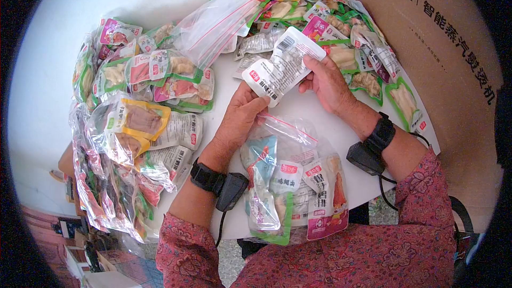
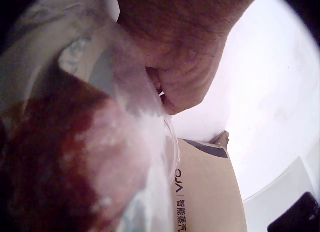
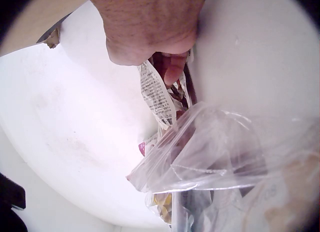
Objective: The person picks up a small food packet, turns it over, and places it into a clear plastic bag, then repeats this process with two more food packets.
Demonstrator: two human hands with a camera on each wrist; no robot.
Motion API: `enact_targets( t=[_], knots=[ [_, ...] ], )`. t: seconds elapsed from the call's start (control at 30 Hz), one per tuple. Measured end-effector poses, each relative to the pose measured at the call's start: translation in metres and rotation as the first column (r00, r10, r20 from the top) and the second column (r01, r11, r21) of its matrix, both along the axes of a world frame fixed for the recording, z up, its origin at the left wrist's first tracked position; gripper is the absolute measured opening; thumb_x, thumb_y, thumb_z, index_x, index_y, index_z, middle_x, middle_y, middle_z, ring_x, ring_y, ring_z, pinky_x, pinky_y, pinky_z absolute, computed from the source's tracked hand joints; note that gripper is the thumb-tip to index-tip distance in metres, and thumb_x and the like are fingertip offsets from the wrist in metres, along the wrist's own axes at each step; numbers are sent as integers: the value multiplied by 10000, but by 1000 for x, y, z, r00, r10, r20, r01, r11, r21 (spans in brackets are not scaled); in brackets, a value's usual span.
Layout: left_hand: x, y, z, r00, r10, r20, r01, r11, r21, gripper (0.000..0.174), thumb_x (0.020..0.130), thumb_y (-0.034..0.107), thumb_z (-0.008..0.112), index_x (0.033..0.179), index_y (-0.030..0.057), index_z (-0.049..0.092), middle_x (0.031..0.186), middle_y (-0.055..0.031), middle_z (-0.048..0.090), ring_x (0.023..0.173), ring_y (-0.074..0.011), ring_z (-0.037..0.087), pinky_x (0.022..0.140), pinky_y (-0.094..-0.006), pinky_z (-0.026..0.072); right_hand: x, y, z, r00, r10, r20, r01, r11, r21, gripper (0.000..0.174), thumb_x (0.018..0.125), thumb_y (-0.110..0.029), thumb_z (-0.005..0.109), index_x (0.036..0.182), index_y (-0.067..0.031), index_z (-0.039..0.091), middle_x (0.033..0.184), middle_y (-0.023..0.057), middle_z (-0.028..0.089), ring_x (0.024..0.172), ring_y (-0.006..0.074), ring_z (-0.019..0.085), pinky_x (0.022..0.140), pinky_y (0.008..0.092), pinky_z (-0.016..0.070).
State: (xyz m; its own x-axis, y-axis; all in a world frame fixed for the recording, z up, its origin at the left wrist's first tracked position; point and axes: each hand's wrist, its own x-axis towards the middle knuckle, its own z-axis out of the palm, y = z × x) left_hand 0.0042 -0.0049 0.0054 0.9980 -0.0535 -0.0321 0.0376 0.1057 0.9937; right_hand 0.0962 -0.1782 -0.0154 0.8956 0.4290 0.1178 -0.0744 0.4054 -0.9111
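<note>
A white snack packet (image 1: 282, 66) is being held up over the middle of the round white table (image 1: 48, 74), with its back and small print facing the person. The left hand (image 1: 240, 114) is pinching the near left end of the packet between the thumb and the curled fingers. The right hand (image 1: 328, 82) is gripping the right edge, with its fingers bent round behind the packet and the thumb pressing on the front. In the right wrist view the packet (image 3: 155, 94) is hanging just under that hand (image 3: 145, 27), with a see-through bag (image 3: 215, 157) close to the camera.

A clear zip bag (image 1: 290, 181) full of snack packets is lying on the near edge of the table, between the two arms and just under the hands. Another clear zip bag (image 1: 216, 24), looking empty, is resting on the far side, left of the held packet.

A big pile of packets (image 1: 133, 128) is filling the left side of the table and spilling over its edge. More packets (image 1: 346, 32) are lying along the far right side. A brown cardboard box (image 1: 442, 48) is standing to the right of the table, touching those packets.

Each wrist is wearing a black band (image 1: 205, 177) with a small camera, and the arms are wearing flowery red sleeves (image 1: 421, 197)
</note>
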Motion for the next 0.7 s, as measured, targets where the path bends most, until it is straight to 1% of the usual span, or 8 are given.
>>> enact_targets(
  t=[0.17,0.37,0.43,0.53,0.57,0.63,0.67,0.7],
  knots=[
    [0,0,0,1000,0,-13,0,1000,-3,358,767,32,488,1117,44,413,807,-16,532,562,-57,448,454,-190,359,1,1,-2,1000,-10,9,9,1000,14,261,859,-223,453,1028,-31,503,846,63,591,650,130,575,488,246,486],
    [0,0,1,1000,6,-17,-6,1000,-3,346,769,35,492,1106,46,419,792,-13,529,559,-57,451,450,-191,358,0,0,0,1000,1,19,-1,1000,1,292,862,-237,441,1071,-38,491,864,50,592,665,126,574,492,242,483],
    [0,0,0,1000,10,-19,-10,1000,-2,343,770,37,494,1105,47,421,792,-14,530,558,-57,453,449,-190,358,0,0,1,1000,2,27,-2,1000,-27,315,862,-251,436,1092,-42,484,881,44,591,685,125,577,497,237,481],
    [1,1,-3,999,29,-14,-29,1000,-10,316,798,59,506,1103,62,428,796,-10,536,555,-53,455,448,-186,358,-1,0,2,1000,14,28,-13,1000,-28,318,864,-269,429,1082,-42,481,889,52,591,678,129,584,497,238,481],
    [0,0,-2,999,50,-10,-50,998,-27,292,810,71,515,1094,70,444,799,-3,538,556,-47,454,445,-184,357,0,0,1,1000,14,28,-14,1000,-28,318,864,-269,429,1082,-42,481,889,52,591,678,129,584,497,238,481],
    [-1,-1,-4,997,71,-6,-71,997,-44,269,823,83,523,1084,79,460,802,5,539,556,-40,453,443,-182,357,1,1,-2,999,41,8,-40,998,-43,318,857,-289,464,1050,-37,483,857,60,589,659,136,587,490,235,477],
    [0,0,-8,995,93,24,-91,993,-78,241,830,87,527,1067,83,485,799,16,537,559,-30,446,450,-179,355,1,2,-3,999,40,9,-40,998,-42,318,857,-289,464,1050,-37,483,857,60,589,659,136,587,490,235,477],
    [0,0,-11,992,115,53,-109,988,-112,214,836,91,531,1049,87,510,796,28,534,561,-20,438,457,-175,354,1,4,-4,1000,7,-11,-8,997,-71,333,851,-304,485,1046,-34,476,828,61,586,652,143,589,493,240,477]
  ],
)
